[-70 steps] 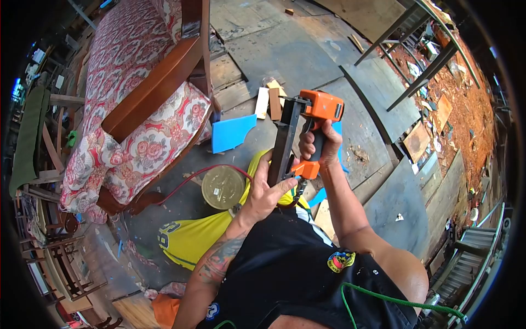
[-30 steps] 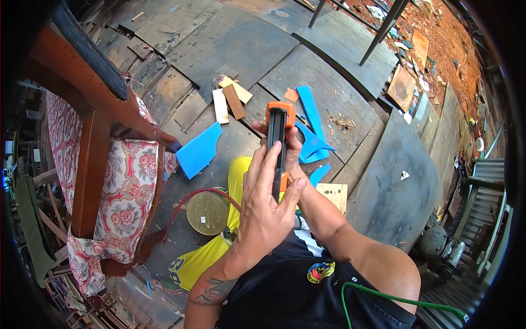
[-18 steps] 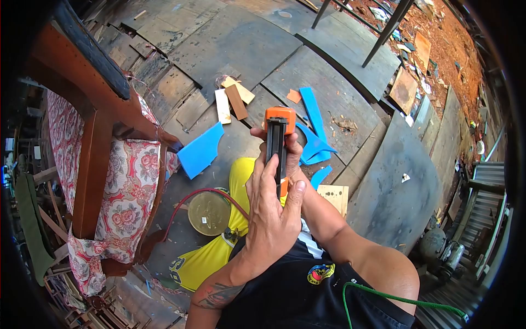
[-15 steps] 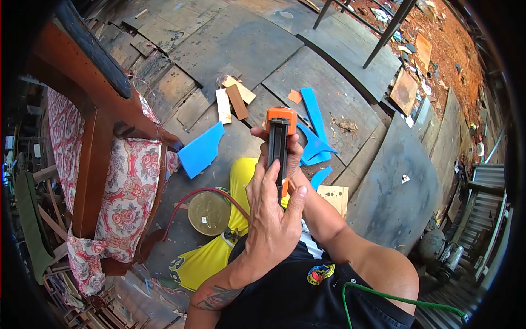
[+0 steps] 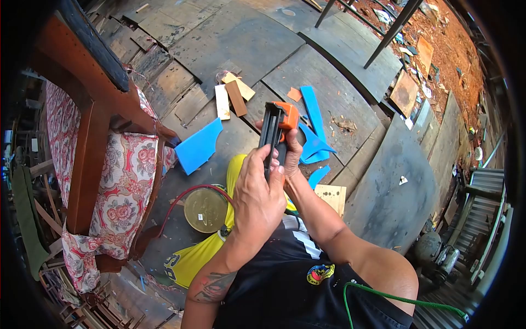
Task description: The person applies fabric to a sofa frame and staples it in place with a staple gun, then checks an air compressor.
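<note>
An orange and black staple gun (image 5: 289, 116) is held in front of my body, with its long black magazine (image 5: 269, 131) turned up toward me. My right hand (image 5: 293, 151) is closed around the gun's body from the right, partly hidden behind it. Around the lower end of the magazine, my left hand (image 5: 257, 200) is closed, its fingers along the channel. Whether staples lie inside cannot be made out. Beyond the gun lie blue cut pieces (image 5: 311, 109) on the floor.
At left stands a wooden chair frame (image 5: 85, 170) with floral fabric (image 5: 126, 192). A blue panel (image 5: 200, 147), wood blocks (image 5: 235, 98) and a round tin (image 5: 205, 210) with a red hose (image 5: 183, 198) lie near my yellow-clad legs. A holed board (image 5: 331, 198) is at right. Floor sheets (image 5: 378, 181) overlap unevenly.
The staple gun has tilted and turned, its magazine swinging left so the orange body shows on the right. My left hand has slid down toward the magazine's near end.
</note>
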The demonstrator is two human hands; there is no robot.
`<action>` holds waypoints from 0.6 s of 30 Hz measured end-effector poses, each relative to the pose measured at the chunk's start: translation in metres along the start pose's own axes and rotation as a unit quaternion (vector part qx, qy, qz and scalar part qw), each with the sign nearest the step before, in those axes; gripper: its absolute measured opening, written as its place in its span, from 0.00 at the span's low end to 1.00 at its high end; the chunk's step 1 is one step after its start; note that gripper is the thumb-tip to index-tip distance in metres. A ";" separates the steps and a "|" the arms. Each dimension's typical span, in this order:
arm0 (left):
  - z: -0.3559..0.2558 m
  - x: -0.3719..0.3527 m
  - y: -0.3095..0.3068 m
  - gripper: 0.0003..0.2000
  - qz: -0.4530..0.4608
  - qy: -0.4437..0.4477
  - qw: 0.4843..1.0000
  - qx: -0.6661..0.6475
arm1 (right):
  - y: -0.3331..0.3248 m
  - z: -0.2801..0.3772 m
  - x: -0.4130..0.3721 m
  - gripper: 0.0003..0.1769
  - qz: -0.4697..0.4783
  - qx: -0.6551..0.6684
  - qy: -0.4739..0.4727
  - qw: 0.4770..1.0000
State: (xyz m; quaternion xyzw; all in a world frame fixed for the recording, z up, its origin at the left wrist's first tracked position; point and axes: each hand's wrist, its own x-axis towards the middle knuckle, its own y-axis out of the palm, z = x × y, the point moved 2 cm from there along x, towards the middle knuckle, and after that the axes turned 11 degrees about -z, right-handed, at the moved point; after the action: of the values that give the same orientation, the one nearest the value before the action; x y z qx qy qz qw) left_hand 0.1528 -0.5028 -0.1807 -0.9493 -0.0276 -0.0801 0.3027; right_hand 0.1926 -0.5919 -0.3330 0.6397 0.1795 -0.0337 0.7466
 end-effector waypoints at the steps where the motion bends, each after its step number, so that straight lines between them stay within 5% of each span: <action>1: 0.001 0.001 0.002 0.15 0.001 -0.001 1.000 0.000 | -0.004 0.000 0.001 0.56 -0.001 0.000 0.000 1.000; 4: 0.012 0.003 0.006 0.15 0.003 -0.024 0.999 0.039 | -0.014 -0.001 0.001 0.52 -0.019 -0.027 -0.010 0.999; 7: 0.025 0.007 0.009 0.16 0.045 -0.079 0.996 -0.011 | -0.025 -0.003 0.003 0.39 -0.014 0.032 0.006 0.999; 10: 0.023 0.012 0.003 0.19 0.074 -0.079 0.987 -0.120 | -0.023 -0.004 0.007 0.39 0.023 0.040 0.003 0.999; 13: 0.015 0.006 -0.014 0.21 -0.044 -0.060 0.975 -0.208 | -0.024 0.004 0.012 0.39 0.025 0.079 0.032 0.996; 15: 0.031 -0.010 -0.030 0.20 0.045 -0.045 0.998 -0.019 | -0.024 0.010 0.016 0.39 0.026 0.084 0.027 0.996; 16: 0.032 -0.014 -0.032 0.18 0.122 -0.136 0.981 -0.063 | -0.023 0.010 0.017 0.40 0.027 0.088 0.029 0.995; 18: 0.019 -0.009 -0.036 0.16 0.130 -0.151 0.980 -0.014 | -0.020 0.006 0.020 0.39 0.055 0.096 0.037 0.993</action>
State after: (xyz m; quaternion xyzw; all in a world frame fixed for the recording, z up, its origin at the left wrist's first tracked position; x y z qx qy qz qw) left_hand 0.1427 -0.4624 -0.1772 -0.9501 0.0516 0.1036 0.2897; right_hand 0.2074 -0.5979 -0.3570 0.7182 0.1677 0.0144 0.6752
